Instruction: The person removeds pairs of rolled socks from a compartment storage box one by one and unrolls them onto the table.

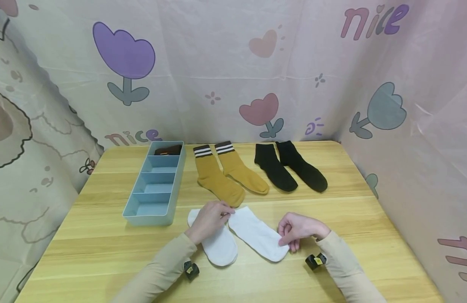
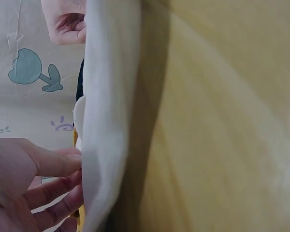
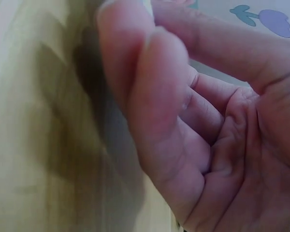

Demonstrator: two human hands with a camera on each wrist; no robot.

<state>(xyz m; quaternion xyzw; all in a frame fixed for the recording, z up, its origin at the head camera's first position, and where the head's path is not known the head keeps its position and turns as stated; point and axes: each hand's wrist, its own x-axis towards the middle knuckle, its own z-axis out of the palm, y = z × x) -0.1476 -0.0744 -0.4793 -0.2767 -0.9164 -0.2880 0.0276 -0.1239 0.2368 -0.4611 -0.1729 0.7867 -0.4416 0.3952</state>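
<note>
Two white socks lie side by side on the table in the head view. My left hand (image 1: pixel 210 221) reaches over the left white sock (image 1: pixel 221 248) and pinches the cuff edge of the right white sock (image 1: pixel 256 233). At that same sock's toe end, my right hand (image 1: pixel 299 229) holds the edge between thumb and fingers. In the left wrist view, white fabric (image 2: pixel 108 96) stands close to the camera beside my left fingers (image 2: pixel 58 164). Curled right fingers (image 3: pixel 157 87) fill much of the right wrist view, where the sock is largely hidden.
Behind the white pair lie two mustard socks (image 1: pixel 220 185) with striped cuffs and two black socks (image 1: pixel 275 168). A blue-grey divided box (image 1: pixel 177 181) stands at the left, with a dark brown item (image 1: pixel 169 150) in its far compartment. A printed curtain (image 1: pixel 203 54) hangs behind the wooden table (image 1: pixel 85 244).
</note>
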